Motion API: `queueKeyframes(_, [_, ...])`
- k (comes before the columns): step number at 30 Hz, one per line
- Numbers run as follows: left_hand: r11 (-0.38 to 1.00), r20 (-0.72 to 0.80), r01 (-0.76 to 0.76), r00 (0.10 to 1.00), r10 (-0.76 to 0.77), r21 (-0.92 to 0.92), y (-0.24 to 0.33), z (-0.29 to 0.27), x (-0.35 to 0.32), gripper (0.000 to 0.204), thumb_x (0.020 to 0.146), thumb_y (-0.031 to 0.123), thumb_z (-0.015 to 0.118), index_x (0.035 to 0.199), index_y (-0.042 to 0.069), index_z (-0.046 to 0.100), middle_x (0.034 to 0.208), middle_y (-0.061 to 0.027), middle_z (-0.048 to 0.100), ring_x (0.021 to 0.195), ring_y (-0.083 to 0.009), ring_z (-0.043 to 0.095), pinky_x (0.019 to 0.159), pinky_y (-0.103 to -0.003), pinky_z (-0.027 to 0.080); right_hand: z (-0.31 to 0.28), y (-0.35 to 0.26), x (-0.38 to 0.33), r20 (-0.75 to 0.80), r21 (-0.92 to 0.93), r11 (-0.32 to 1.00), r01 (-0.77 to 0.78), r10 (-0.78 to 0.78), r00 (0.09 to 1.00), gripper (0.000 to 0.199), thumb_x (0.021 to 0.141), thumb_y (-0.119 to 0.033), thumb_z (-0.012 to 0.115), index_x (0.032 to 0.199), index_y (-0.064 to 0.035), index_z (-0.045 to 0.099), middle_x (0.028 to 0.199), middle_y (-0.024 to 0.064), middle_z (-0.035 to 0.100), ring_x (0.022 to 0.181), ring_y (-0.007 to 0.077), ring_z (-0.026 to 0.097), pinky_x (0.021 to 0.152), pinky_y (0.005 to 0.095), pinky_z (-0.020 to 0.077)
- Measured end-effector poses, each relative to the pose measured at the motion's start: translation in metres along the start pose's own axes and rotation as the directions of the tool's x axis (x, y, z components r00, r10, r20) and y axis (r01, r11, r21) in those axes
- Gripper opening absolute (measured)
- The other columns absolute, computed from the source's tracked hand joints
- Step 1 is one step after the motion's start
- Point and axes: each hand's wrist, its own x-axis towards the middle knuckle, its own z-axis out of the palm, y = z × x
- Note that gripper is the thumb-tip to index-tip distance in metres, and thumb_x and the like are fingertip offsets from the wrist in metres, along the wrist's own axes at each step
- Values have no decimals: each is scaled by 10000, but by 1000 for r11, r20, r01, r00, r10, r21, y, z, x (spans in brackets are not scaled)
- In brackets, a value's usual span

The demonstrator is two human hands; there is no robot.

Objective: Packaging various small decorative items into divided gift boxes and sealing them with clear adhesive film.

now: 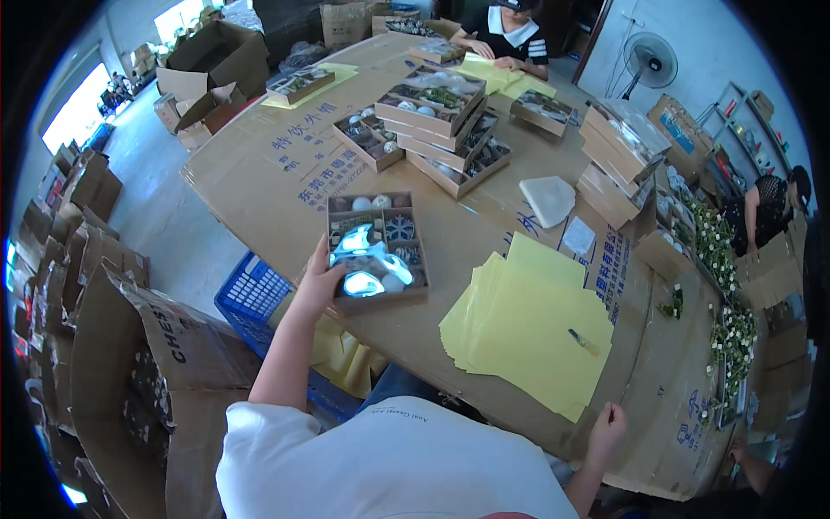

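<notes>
My left hand grips the left side of a shallow cardboard box of ornaments. The box is divided into compartments holding pale balls, a snowflake piece and other decorations, and glossy film over it throws bright glare. It is at the table's near left edge; whether it rests on the top or is slightly raised, I cannot tell. My right hand is curled into a fist at the near edge, with nothing showing in it. Just beyond that fist lies a fanned pile of yellow sheets, with a small penlike object on top.
Stacked ornament boxes stand mid-table, with more stacks at the right. A white slab lies between. Across the table, a person handles yellow sheets. A blue crate and open carton stand at my left.
</notes>
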Motion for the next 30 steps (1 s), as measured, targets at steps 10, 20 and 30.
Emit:
queueKeyframes(10, [539,45,-184,964,261,822,7,96,55,543,854,350,594,1345,146,486,1421,-296,308,1276,-462,354,1058,-451,329,19,-5,-43,-151,-199,979,-36,6,989,71,809,-75,592,818,-5,595,812,158,571,757,339,556,680,412,452])
queueKeyframes(20, [328,362,-558,788,498,762,-42,75,197,325,912,175,523,1211,84,612,1178,-200,584,1087,-349,564,932,-379,442,23,-12,-37,-289,-157,987,30,-75,954,54,711,-91,631,724,-78,579,715,96,567,720,316,563,671,435,420])
queueKeyframes(30, [172,130,-229,882,452,958,2,117,200,404,955,333,453,1264,89,542,1252,-141,532,1117,-336,528,927,-429,439,21,-9,-42,-288,-128,991,45,-80,954,67,708,-85,639,713,-82,572,724,85,574,717,310,567,638,437,419])
